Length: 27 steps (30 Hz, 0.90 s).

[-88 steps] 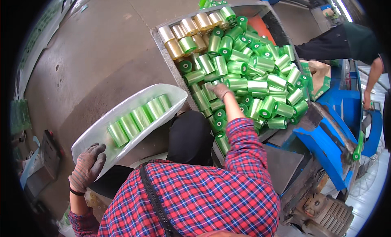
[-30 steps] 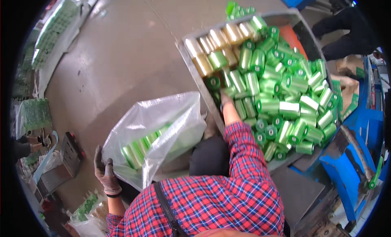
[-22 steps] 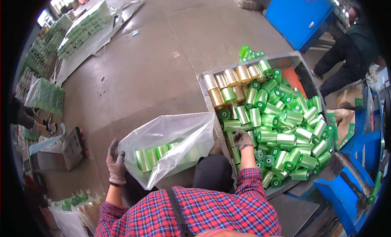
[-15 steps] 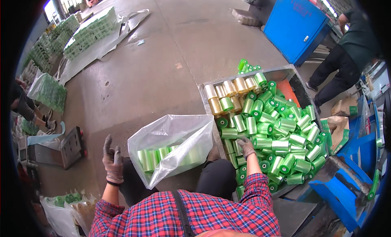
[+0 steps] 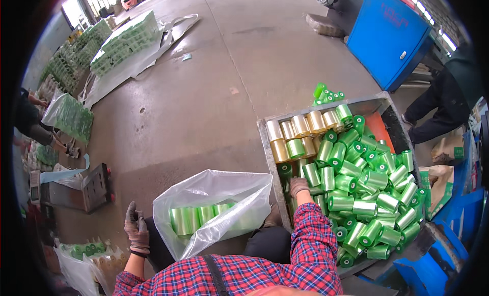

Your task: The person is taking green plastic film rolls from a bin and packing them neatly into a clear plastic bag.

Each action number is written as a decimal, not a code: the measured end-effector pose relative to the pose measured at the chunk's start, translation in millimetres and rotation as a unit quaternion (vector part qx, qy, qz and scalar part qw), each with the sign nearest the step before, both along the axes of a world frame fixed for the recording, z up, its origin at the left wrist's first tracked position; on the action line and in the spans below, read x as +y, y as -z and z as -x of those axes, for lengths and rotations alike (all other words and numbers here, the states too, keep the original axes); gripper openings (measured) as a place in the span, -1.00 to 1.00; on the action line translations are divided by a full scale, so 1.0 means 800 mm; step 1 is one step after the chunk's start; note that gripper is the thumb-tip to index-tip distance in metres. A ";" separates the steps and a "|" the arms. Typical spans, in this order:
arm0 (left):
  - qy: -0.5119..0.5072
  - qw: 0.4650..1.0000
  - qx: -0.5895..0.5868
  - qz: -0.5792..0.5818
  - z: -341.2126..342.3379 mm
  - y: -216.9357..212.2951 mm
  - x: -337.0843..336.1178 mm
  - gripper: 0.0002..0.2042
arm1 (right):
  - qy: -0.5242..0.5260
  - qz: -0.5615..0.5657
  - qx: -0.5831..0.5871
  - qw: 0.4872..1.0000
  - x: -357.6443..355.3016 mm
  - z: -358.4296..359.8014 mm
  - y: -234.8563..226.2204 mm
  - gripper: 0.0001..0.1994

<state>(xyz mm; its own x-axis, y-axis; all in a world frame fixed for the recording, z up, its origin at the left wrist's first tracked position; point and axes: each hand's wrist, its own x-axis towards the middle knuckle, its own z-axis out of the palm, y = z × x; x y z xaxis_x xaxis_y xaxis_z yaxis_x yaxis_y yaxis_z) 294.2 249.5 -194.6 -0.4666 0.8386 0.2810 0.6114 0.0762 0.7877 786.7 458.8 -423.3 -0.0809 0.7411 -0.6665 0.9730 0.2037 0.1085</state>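
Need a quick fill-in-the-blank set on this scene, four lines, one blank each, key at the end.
1. The person's ____ hand reaches into the metal bin.
2. The row of rolls along the bin's far edge is mostly ____ in colour.
3. In the clear plastic bag near the left hand, the bagged rolls are coloured ____.
4. The large cabinet standing beyond the bin is ____ in colour.

Missing words: right; gold; green; blue.

A gap separates the left hand [image 5: 136, 232] from the bag [image 5: 244, 214]; the bin [image 5: 277, 181]'s left wall bars the right hand [image 5: 299, 186] leftward, heaped rolls [image 5: 364, 208] rightward.
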 end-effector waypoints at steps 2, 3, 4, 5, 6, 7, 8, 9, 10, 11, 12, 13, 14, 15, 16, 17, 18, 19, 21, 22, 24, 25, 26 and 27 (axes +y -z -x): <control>0.003 0.999 -0.037 0.015 -0.007 -0.012 0.006 -0.61 | 0.039 -0.061 0.015 0.997 0.001 -0.002 -0.005 -0.63; 0.007 0.999 -0.038 0.020 -0.010 -0.011 0.008 -0.61 | 0.124 -0.036 0.080 0.988 -0.022 -0.024 0.005 -0.56; 0.003 0.999 -0.035 0.010 -0.009 -0.008 0.006 -0.61 | 0.197 -0.014 0.147 0.969 -0.039 -0.023 -0.029 -0.49; 0.004 0.999 -0.034 -0.003 -0.010 -0.009 0.007 -0.61 | 0.301 -0.031 0.236 0.924 -0.069 -0.023 -0.050 -0.34; 0.002 0.999 -0.037 -0.003 -0.011 -0.014 0.009 -0.61 | 0.420 -0.007 0.298 0.857 -0.105 -0.017 -0.073 -0.27; 0.028 0.999 0.030 -0.033 -0.019 -0.019 0.017 -0.62 | 0.441 -0.125 0.335 0.823 -0.154 -0.035 -0.018 -0.21; 0.044 0.993 0.095 -0.061 -0.030 -0.032 0.023 -0.63 | 0.479 -0.154 0.391 0.771 -0.187 -0.032 -0.030 -0.20; 0.068 0.990 0.090 -0.082 -0.052 -0.043 0.031 -0.65 | 0.568 -0.206 0.342 0.719 -0.220 -0.039 -0.049 -0.24; 0.124 0.982 0.104 -0.102 -0.089 -0.077 0.048 -0.66 | 0.609 -0.180 0.469 0.614 -0.258 -0.079 -0.012 -0.28; 0.178 0.970 0.116 -0.118 -0.127 -0.112 0.064 -0.68 | 0.682 -0.175 0.547 0.452 -0.285 -0.080 -0.044 -0.31; 0.267 0.951 0.137 -0.072 -0.155 -0.144 0.079 -0.68 | 0.729 -0.171 0.604 0.272 -0.312 -0.082 -0.081 -0.33; 0.351 0.934 0.059 -0.004 -0.175 -0.147 0.096 -0.70 | 0.712 -0.184 0.628 0.254 -0.330 -0.082 -0.124 -0.33; 0.418 0.898 0.140 0.010 -0.165 -0.099 0.106 -0.78 | 0.687 -0.187 0.657 0.248 -0.331 -0.078 -0.167 -0.33; 0.442 0.864 0.106 0.217 -0.159 -0.054 0.121 -0.82 | 0.670 -0.198 0.670 0.252 -0.332 -0.076 -0.203 -0.35; 0.422 0.825 0.133 0.352 -0.161 -0.025 0.128 -0.77 | 0.629 -0.193 0.699 0.281 -0.334 -0.089 -0.216 -0.35; 0.334 0.775 0.110 0.525 -0.174 -0.021 0.127 -0.66 | 0.614 -0.199 0.712 0.277 -0.334 -0.078 -0.251 -0.33; 0.343 0.714 -0.197 0.577 -0.182 -0.007 0.102 -0.62 | 0.596 -0.200 0.729 0.270 -0.330 -0.062 -0.292 -0.31; 0.323 0.584 -0.484 0.566 -0.193 0.010 0.081 -0.59 | 0.548 -0.195 0.751 0.312 -0.326 -0.053 -0.317 -0.29; 0.457 0.400 -0.618 0.499 -0.232 -0.018 0.038 -0.52 | 0.461 -0.112 0.823 0.312 -0.309 -0.017 -0.361 -0.28; 0.490 0.444 -0.576 0.480 -0.248 -0.067 0.029 -0.43 | 0.421 -0.044 0.864 0.271 -0.298 0.011 -0.385 -0.28; 0.628 0.703 -0.096 0.321 -0.235 -0.097 0.008 -0.30 | 0.405 0.037 0.843 0.352 -0.268 0.067 -0.414 -0.28; 0.581 0.772 0.107 0.235 -0.227 -0.076 -0.009 -0.20 | 0.417 0.023 0.791 0.448 -0.254 0.110 -0.416 -0.30; 0.534 0.781 0.266 0.185 -0.216 -0.071 -0.023 -0.27 | 0.372 -0.087 0.744 0.548 -0.240 0.133 -0.361 -0.63; 0.567 0.712 0.277 0.307 -0.211 -0.075 -0.025 -0.38 | 0.217 -0.076 0.678 0.698 -0.223 0.181 -0.366 -0.57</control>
